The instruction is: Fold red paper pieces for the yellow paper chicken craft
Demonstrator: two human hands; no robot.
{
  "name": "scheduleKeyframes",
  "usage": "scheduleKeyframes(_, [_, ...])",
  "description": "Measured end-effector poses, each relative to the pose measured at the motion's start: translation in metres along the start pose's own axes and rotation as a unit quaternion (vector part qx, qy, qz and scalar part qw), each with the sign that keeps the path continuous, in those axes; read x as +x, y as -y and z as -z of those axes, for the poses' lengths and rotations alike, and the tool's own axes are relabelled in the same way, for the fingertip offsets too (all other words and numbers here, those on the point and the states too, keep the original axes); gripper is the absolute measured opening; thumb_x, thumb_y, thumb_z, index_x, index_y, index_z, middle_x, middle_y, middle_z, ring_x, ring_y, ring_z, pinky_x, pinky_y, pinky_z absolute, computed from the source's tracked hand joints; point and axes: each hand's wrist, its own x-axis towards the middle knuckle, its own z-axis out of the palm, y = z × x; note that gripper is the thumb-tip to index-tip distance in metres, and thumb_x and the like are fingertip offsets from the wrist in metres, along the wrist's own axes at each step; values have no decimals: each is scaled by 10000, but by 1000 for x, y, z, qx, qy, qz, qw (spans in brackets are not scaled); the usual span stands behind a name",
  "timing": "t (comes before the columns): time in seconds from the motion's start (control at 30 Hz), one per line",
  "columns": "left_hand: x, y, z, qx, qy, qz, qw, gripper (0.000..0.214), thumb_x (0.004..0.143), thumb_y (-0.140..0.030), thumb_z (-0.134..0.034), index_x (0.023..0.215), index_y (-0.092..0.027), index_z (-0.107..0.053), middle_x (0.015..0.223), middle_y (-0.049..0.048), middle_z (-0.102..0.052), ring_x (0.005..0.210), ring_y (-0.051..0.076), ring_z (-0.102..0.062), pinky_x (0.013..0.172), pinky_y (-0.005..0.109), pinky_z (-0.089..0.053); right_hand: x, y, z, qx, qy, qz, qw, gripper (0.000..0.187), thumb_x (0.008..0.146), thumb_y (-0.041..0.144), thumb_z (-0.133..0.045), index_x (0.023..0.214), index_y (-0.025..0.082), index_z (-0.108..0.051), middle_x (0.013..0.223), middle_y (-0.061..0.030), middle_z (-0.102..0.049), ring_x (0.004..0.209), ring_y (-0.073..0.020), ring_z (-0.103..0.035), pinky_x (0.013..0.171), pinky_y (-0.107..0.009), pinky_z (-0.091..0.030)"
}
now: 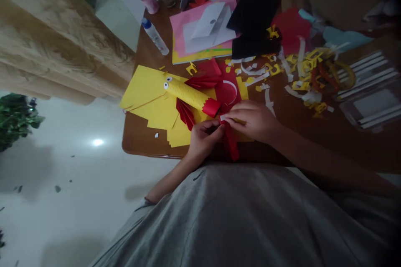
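Wooden tabletop [138, 142] below, left hand [203, 137] and right hand [250, 121] pinching a red paper strip [231, 144].

Plastic bottle with a blue cap [154, 36] lying on the wooden table [134, 142], beside pink and yellow paper sheets [184, 21]. Black paper [253, 12] just alongside. Leafy green plant [15, 121] off beyond the table.

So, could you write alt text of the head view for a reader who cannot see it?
The left hand and right hand pinch a red paper strip above a wooden table, beside a yellow paper tube with stuck-on eyes and pleated red paper fans. Yellow and white paper scraps lie further along.
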Motion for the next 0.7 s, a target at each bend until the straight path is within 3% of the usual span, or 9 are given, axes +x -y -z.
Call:
scheduleKeyframes(0.3, [-1, 2, -1, 61, 2, -11, 998, 319, 936, -465, -872, 898, -149, -883, 780, 19, -730, 687, 116, -551, 652, 231, -432, 9, -11, 9, -108, 112, 119, 981, 329, 1217, 275, -550, 1141, 184, -857, 1117, -111, -858, 1032, -257, -775, 922, -401, -655])
scheduleKeyframes(0.5, [-1, 6, -1, 70, 12, -5, 997, 341, 956, -498, -853, 914, -160, -878, 784, 15, -714, 678, 119, -539, 643, 239, -422, 10, -16, 6, -94, 87, 148, 981, 321, 1208, 255, -560, 1102, 183, -855, 1071, -114, -849, 1001, -250, -762, 950, -411, -651])
scheduleKeyframes(0.7, [0, 7, 0, 80, 7, -8, 997, 308, 955, -476, -861, 926, -171, -883, 816, 19, -746, 713, 127, -575, 664, 237, -439, 6, -20, 1, -45, 61, 123, 990, 265, 1196, 295, -628, 1113, 199, -861, 1057, -94, -852, 978, -237, -763, 916, -384, -631])
